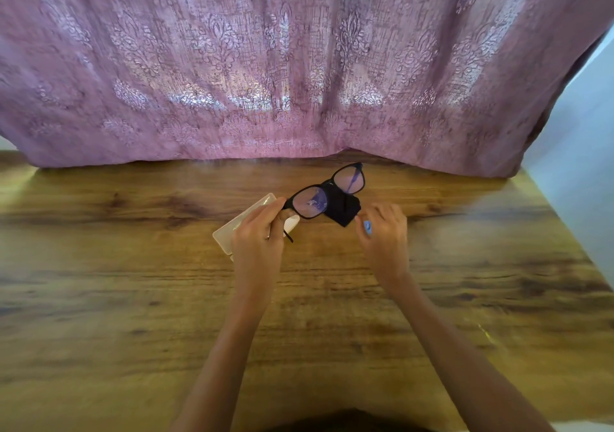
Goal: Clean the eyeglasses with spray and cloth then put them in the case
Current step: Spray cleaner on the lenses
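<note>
Both hands are busy. My left hand (262, 232) pinches the eyeglasses (309, 203) at the temple hinge. My right hand (385, 235) curls round a small blue thing, probably the spray (367, 227), though it is mostly hidden. The glasses are held up near the far edge of the surface (133, 298), by the cream case (232, 228) and black cloth (344, 210). They should be light, stiff and fragile, and the lenses smear, so I grip only the frame. It is black, with pale specks on the lens nearest my left hand.
</note>
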A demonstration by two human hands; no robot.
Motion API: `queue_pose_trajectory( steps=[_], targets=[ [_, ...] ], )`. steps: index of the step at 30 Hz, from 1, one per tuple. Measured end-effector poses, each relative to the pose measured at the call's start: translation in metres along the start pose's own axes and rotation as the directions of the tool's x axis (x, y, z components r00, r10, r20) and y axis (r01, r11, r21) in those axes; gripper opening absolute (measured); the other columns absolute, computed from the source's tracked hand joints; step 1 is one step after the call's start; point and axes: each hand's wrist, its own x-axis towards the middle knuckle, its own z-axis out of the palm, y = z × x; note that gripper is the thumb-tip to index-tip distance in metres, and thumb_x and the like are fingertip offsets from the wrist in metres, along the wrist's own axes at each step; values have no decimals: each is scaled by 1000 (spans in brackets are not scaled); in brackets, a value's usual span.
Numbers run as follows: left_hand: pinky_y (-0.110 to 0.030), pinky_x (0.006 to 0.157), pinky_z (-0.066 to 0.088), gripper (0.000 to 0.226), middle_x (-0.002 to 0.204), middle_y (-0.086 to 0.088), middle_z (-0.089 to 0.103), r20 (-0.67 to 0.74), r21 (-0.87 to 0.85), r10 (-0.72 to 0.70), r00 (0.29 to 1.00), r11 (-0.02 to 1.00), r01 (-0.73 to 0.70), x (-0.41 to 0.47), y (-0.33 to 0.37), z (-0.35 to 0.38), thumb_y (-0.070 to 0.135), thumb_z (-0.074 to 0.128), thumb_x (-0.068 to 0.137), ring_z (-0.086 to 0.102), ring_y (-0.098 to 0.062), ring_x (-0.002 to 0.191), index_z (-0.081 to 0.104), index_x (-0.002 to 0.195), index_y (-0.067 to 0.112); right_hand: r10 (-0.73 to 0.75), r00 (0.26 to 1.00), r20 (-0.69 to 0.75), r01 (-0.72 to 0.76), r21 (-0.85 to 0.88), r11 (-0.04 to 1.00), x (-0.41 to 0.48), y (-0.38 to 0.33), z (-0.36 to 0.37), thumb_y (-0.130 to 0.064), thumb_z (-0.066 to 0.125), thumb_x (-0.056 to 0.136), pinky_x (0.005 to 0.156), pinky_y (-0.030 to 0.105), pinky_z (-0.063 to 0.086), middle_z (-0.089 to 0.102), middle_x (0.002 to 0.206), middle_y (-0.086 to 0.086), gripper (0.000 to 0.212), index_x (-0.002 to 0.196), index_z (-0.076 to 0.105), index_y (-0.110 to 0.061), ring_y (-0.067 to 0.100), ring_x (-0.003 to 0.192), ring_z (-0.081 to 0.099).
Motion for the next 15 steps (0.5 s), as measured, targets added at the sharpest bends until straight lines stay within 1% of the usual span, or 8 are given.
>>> queue_pose_trajectory(
  steps=[2, 4, 6, 8, 10, 12, 14, 15],
  targets=[
    [-25, 72, 52, 21, 94, -12, 74, 3, 5, 14, 1000, 1000, -14, 0, -1, -2, -2, 65, 86, 68, -23, 83, 72, 106, 1, 15, 995, 102, -13, -16, 1000, -2, 4, 5, -3, 68, 85, 75, 36, 47, 67, 93, 12, 6, 91, 69, -1, 28, 88, 59],
    [-18, 73, 48, 21, 95, -11, 74, -1, 7, 5, 1000, 1000, -5, 0, -2, -4, -2, 65, 87, 67, -22, 84, 72, 106, 1, 31, 984, 174, -31, -6, 1000, -5, 10, 8, -1, 67, 86, 74, 39, 52, 68, 92, 15, 9, 94, 69, 2, 31, 87, 61],
    [-20, 74, 47, 21, 95, -10, 74, -1, 11, 4, 1000, 1000, -4, 0, -3, -5, -2, 65, 87, 67, -21, 84, 72, 106, 1, 47, 977, 206, -46, -9, 999, -8, 18, 7, 1, 67, 86, 78, 41, 53, 68, 94, 17, 13, 98, 69, 4, 32, 89, 63],
    [-22, 74, 48, 21, 95, -10, 74, -2, 11, 9, 1000, 1000, -9, 1, -2, -5, -2, 64, 87, 67, -20, 84, 72, 106, 1, 83, 966, 246, -81, -16, 997, -11, 28, 4, -2, 67, 86, 86, 43, 53, 67, 102, 18, 23, 108, 66, 4, 32, 97, 63],
    [-24, 74, 50, 21, 97, -10, 74, -2, 11, -5, 1000, 1000, 5, 2, -2, -4, -1, 63, 88, 67, -20, 85, 72, 107, 1, 146, 927, 345, -137, -50, 989, -13, 37, 1, -8, 68, 84, 102, 49, 44, 62, 117, 16, 42, 124, 57, 2, 31, 114, 55],
    [-29, 74, 52, 21, 97, -10, 74, 1, 8, -13, 1000, 1000, 13, 2, -1, -3, 1, 63, 89, 68, -21, 85, 72, 107, 1, 184, 890, 416, -154, -104, 983, -14, 46, -1, -9, 67, 83, 114, 52, 30, 55, 130, 14, 54, 134, 49, -1, 29, 127, 46],
    [-33, 75, 54, 20, 97, -10, 74, 4, 7, -11, 1000, 1000, 11, 2, 0, -1, 1, 63, 88, 68, -22, 86, 72, 107, 1, 199, 875, 442, -145, -152, 978, -15, 50, -2, -4, 65, 83, 119, 50, 19, 51, 137, 12, 58, 138, 45, -3, 26, 133, 41],
    [-33, 76, 54, 20, 96, -11, 74, 1, 11, -7, 1000, 1000, 7, 2, 1, -1, 1, 64, 88, 68, -22, 86, 72, 107, 1, 200, 874, 442, -141, -163, 977, -15, 52, -2, 0, 63, 84, 120, 49, 18, 51, 138, 12, 57, 139, 45, -3, 27, 134, 40]
  ],
)
